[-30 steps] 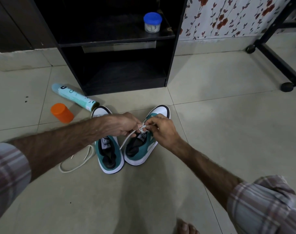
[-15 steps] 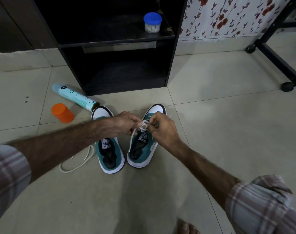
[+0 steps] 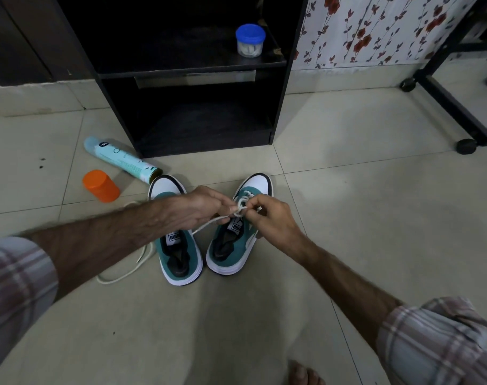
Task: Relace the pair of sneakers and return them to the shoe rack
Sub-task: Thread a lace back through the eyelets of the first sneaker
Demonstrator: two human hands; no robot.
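Note:
Two teal-and-white sneakers stand side by side on the tiled floor, toes pointing at the black shoe rack (image 3: 281,87). Over the right sneaker (image 3: 231,245) my left hand (image 3: 198,208) and my right hand (image 3: 267,218) meet, both pinching its white lace (image 3: 242,205) above the tongue. One strand of that lace runs back from my left hand toward the left sneaker (image 3: 178,254). The left sneaker has no lace in it; a loose white lace (image 3: 125,273) lies on the floor to its left.
A teal spray can (image 3: 120,158) lies by the rack's left foot, with an orange cap (image 3: 100,186) beside it. A blue-lidded jar (image 3: 250,40) sits on the rack's upper shelf. A black wheeled frame (image 3: 453,107) stands at the right. My bare toes (image 3: 303,373) show at the bottom.
The right sneaker turned slightly, its heel swinging toward the left sneaker. My hands stayed on the lace, working it a little higher toward the toe.

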